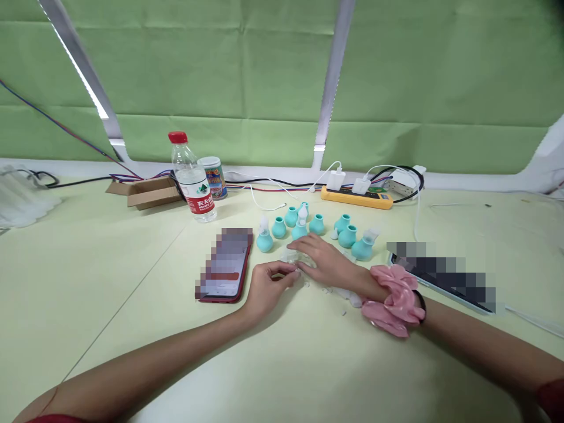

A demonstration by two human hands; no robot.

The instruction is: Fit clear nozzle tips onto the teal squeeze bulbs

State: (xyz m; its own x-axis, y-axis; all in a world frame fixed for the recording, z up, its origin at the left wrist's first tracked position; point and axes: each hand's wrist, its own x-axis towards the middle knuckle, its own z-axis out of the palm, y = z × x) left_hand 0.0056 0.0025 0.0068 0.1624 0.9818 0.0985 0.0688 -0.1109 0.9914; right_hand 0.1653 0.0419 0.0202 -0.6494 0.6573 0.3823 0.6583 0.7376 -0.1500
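My left hand (267, 288) rests on the table with fingertips pinched on a small clear plastic piece (293, 257) lying just in front of it. My right hand (328, 261) lies flat over the same clear plastic, fingers pointing left, with a pink scrunchie (394, 299) on its wrist. Just beyond both hands stand several teal bulb-shaped rubber pieces (316, 225), some with white tips. A red phone (225, 265) lies screen-up to the left of my left hand.
A water bottle (191, 179) with a red cap and a small can (214, 176) stand at the back left beside a cardboard box (147, 192). A yellow power strip (356, 197) with chargers and cables lies at the back. A tablet (445, 279) lies at right.
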